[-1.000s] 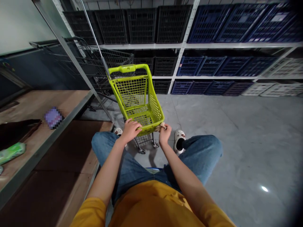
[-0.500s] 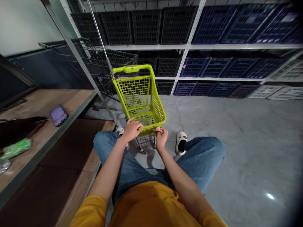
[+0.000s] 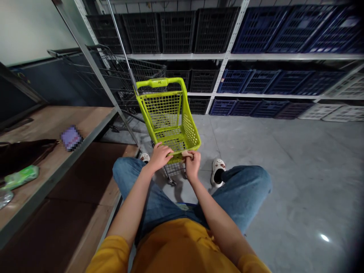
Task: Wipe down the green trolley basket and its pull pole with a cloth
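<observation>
A small lime-green shopping cart [image 3: 167, 131] stands on the floor between my knees, its handle pointing away from me. My left hand [image 3: 159, 155] is closed over the left part of the cart's near rim. At the right part of that rim, my right hand [image 3: 193, 163] pinches a small beige cloth [image 3: 186, 153] and holds it against the green plastic. Most of the cloth is hidden by my fingers. A thin metal pole [image 3: 122, 43] rises from the cart's left side near the handle.
To the left is a two-level wooden shelf [image 3: 93, 113] with a metal frame, holding a green packet [image 3: 21, 177] and a blurred purple item [image 3: 71, 138]. Behind the cart stand a dark wire trolley [image 3: 136, 70] and racks of black crates [image 3: 178, 32] and blue crates [image 3: 258, 28].
My right hand and the cloth have moved slightly up and left along the cart's near rim. My left hand keeps its place on the rim.
</observation>
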Tool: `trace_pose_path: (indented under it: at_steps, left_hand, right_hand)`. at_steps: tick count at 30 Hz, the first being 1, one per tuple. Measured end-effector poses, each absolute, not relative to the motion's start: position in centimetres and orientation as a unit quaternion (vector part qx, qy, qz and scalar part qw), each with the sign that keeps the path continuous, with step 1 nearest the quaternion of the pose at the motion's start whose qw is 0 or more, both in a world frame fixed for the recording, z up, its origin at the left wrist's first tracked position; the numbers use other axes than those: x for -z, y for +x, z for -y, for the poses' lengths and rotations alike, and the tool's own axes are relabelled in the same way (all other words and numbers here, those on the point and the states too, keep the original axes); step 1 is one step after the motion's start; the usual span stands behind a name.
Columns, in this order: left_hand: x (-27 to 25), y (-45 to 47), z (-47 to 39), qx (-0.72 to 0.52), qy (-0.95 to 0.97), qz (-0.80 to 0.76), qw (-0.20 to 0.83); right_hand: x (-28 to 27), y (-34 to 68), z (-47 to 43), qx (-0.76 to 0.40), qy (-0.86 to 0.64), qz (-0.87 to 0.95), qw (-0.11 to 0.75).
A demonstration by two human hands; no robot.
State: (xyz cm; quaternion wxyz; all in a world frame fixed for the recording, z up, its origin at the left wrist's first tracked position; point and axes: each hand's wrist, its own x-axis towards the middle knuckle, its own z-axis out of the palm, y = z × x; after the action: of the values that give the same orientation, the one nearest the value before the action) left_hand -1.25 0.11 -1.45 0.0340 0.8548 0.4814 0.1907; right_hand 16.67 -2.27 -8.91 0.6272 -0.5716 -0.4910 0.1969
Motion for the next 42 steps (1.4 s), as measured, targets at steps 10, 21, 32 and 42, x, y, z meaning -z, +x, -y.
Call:
trace_pose_path:
  at_steps: [10, 21, 32, 42]
  left_hand:
    - [1.8, -0.3, 0.0, -0.196, 0.857, -0.475, 0.042]
    - [1.7, -1.0, 1.2, -0.206, 0.861, -0.463, 0.049]
    - [1.6, -2.6, 1.8, -0.203, 0.864, -0.456, 0.064]
    - [1.0, -3.5, 1.0, -0.191, 0.879, -0.431, 0.078]
  right_hand:
    - [7.1, 24.4, -2.4, -0.134, -0.621, 0.395, 0.664]
    - [5.9, 22.6, 0.6, -0.049, -0.544, 0.608, 0.576]
    - [-0.2, 25.1, -13.5, -0.243, -0.517, 0.688, 0.447]
    - [1.7, 24.7, -8.7, -0.196, -0.558, 0.686, 0.424]
